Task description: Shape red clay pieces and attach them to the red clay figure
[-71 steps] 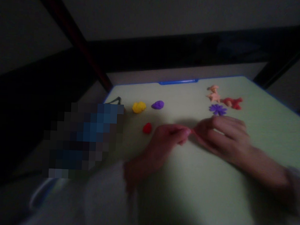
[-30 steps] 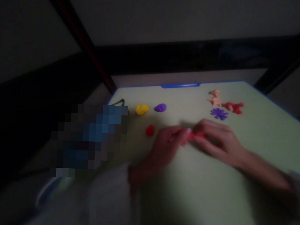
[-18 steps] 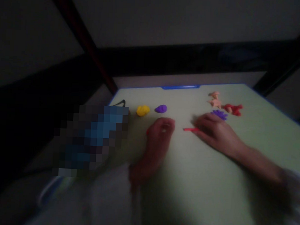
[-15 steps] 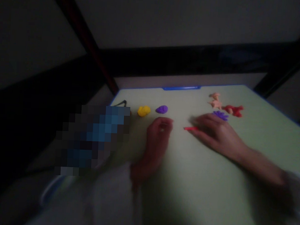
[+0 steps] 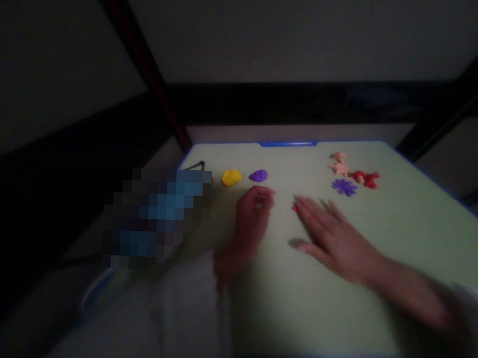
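Observation:
My left hand (image 5: 254,214) rests on a pale green board (image 5: 399,228) with its fingers curled in; what they close on is hidden, and the red clay lump seen earlier there does not show. My right hand (image 5: 331,237) lies flat with fingers stretched out, palm down. A tip of a thin red clay roll (image 5: 294,208) peeks out at its fingertips.
Beyond the left hand lie a yellow clay lump (image 5: 231,177) and a purple lump (image 5: 258,175). At the far right sit a purple clay flower (image 5: 345,187), a red figure (image 5: 366,178) and an orange figure (image 5: 338,163). A blue handle (image 5: 288,144) marks the far edge. Dark bars frame the board.
The hands, pinching the red roll together before, parted. The left moved left over the red lump and curled. The right laid the roll down and flattened over it.

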`<state>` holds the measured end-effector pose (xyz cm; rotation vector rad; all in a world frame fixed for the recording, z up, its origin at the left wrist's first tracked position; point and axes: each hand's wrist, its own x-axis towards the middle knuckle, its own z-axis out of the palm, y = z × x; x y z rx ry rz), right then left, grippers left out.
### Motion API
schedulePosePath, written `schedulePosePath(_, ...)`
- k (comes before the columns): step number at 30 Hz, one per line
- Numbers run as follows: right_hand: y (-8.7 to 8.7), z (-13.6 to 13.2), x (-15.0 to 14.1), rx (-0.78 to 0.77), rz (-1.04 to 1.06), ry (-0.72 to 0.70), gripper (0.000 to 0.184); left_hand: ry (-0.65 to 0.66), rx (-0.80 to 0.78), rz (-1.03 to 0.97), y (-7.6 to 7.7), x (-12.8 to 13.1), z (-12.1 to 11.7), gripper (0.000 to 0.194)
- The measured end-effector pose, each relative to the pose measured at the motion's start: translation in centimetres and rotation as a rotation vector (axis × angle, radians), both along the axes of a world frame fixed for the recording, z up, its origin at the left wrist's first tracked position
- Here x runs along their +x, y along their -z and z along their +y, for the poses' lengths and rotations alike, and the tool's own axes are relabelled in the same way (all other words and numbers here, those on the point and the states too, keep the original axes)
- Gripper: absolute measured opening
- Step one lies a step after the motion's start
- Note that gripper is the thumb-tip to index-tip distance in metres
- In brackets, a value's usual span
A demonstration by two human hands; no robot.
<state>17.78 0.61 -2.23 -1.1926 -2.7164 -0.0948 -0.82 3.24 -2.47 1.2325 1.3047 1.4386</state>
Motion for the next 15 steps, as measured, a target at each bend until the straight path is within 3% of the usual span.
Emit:
schedulePosePath(3,0.1,-2.3,0.1,0.009,-0.018,0.0,0.072,0.013,0.02,0.018,0.4,0.0,0.2,0.009)
schedulePosePath(6,0.3,-2.2,-0.3,-0.03,-0.004,0.018,0.072,0.004,0.028,0.017,0.6,0.1,0.3,0.009)
schedulePosePath(10,0.2,2.3,-1.1,-0.11,0.068,0.113,0.073,-0.019,0.019,0.007,0.4,0.2,0.4,0.008)
schedulePosePath(15,-2.1,8.2,0.6,-0.098,0.35,0.243,0.068,-0.033,0.013,0.017,0.7,0.0,0.4,0.011)
